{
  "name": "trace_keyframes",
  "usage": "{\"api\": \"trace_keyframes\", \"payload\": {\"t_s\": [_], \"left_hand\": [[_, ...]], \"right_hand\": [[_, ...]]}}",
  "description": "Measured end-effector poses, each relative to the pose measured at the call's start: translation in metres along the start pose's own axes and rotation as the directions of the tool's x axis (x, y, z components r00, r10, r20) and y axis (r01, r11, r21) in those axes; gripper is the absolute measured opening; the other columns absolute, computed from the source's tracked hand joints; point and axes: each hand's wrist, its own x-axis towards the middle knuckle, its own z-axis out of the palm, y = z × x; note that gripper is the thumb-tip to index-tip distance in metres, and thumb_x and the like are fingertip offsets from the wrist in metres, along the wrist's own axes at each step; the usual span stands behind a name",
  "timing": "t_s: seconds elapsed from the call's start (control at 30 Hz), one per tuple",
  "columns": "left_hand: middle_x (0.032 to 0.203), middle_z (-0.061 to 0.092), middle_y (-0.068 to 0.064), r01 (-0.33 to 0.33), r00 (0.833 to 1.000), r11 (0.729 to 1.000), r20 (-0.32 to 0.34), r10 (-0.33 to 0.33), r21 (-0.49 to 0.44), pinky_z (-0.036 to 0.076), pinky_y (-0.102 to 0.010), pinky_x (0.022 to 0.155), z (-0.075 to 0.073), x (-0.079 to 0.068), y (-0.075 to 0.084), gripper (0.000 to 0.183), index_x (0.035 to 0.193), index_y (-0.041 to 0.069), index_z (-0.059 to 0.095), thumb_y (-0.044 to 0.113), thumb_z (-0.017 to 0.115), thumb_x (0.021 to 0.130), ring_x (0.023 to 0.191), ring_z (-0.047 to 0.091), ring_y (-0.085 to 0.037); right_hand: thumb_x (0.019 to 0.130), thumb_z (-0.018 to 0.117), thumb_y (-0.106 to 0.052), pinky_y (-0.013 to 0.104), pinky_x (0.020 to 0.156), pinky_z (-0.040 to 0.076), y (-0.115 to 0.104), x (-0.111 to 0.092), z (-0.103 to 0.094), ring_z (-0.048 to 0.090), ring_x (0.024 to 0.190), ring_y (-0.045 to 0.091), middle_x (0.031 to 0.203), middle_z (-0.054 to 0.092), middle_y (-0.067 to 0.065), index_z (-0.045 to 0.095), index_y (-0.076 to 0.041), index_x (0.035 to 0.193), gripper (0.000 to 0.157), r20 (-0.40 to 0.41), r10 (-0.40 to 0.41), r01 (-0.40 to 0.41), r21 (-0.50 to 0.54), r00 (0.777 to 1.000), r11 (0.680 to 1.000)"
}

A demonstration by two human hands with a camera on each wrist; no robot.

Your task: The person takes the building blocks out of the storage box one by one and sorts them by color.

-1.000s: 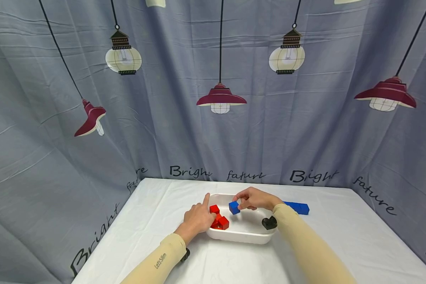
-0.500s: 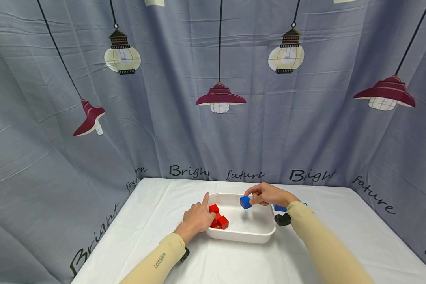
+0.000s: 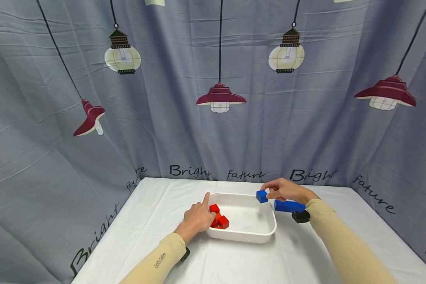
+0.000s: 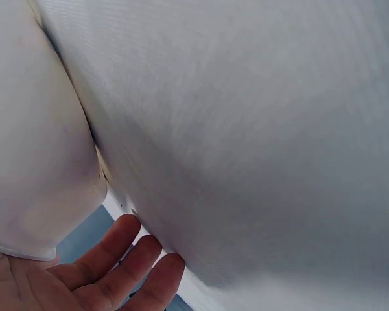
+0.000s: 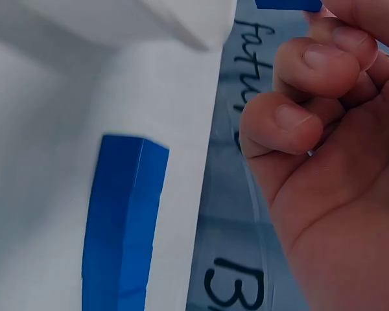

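Note:
My left hand [image 3: 196,217] holds the left rim of a white plastic tray [image 3: 238,236], its thumb over the rim and index finger stretched out. In the left wrist view, the other fingers [image 4: 139,259] lie outside the tray wall. Several red cubes [image 3: 223,222] sit in the tray's left end beside that thumb. With thumb and fingertips my right hand [image 3: 287,190] pinches a blue cube [image 3: 262,196], which overlaps the tray's far right corner in the head view. Just right of the tray lies a row of blue cubes [image 3: 289,206], set end to end, also below the hand in the right wrist view.
A white cloth covers the table [image 3: 156,213]. Behind it hangs a grey-blue curtain [image 3: 184,138] printed with lamps and lettering. Each wrist wears a dark device, the right one's casing [image 3: 301,216] close to the blue row.
My right hand has carried the blue cube rightward and back, from over the tray's middle to its far right corner. More of the blue row shows now. The left hand stays put.

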Motion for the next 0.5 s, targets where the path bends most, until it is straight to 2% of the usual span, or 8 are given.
{"api": "trace_keyframes", "payload": {"t_s": [0.17, 0.37, 0.5], "left_hand": [[0.125, 0.063, -0.016, 0.008, 1.0, 1.0, 0.007, -0.008, -0.002, 0.051, -0.055, 0.089, 0.002, 0.001, 0.001, 0.077, 0.159, 0.017, 0.029, 0.036, 0.059, 0.09, 0.109, 0.06, -0.032], [0.124, 0.063, -0.015, 0.01, 1.0, 1.0, 0.007, -0.01, 0.001, 0.051, -0.055, 0.09, 0.001, 0.0, 0.0, 0.077, 0.159, 0.018, 0.029, 0.037, 0.059, 0.091, 0.109, 0.06, -0.032], [0.122, 0.064, -0.016, 0.007, 1.0, 1.0, 0.002, -0.007, 0.003, 0.051, -0.055, 0.089, 0.0, 0.001, 0.0, 0.076, 0.159, 0.018, 0.029, 0.036, 0.058, 0.091, 0.108, 0.06, -0.032]], "right_hand": [[0.094, 0.069, -0.016, 0.029, 0.055, 0.041, 0.01, -0.012, -0.011, 0.041, 0.053, 0.016, 0.063, 0.043, 0.001, 0.061, -0.001, 0.133, 0.043, -0.009, -0.003, 0.003, 0.008, 1.0, 1.0], [0.095, 0.067, -0.018, 0.028, 0.054, 0.041, 0.023, -0.024, -0.02, 0.044, 0.055, 0.015, 0.068, 0.045, 0.001, 0.059, -0.001, 0.134, 0.043, -0.045, 0.015, -0.016, -0.007, 0.999, 1.0], [0.097, 0.066, -0.021, 0.031, 0.06, 0.043, 0.033, -0.031, -0.026, 0.045, 0.056, 0.017, 0.069, 0.044, 0.001, 0.057, -0.001, 0.136, 0.045, -0.075, 0.05, -0.051, -0.012, 0.996, 0.999]]}}
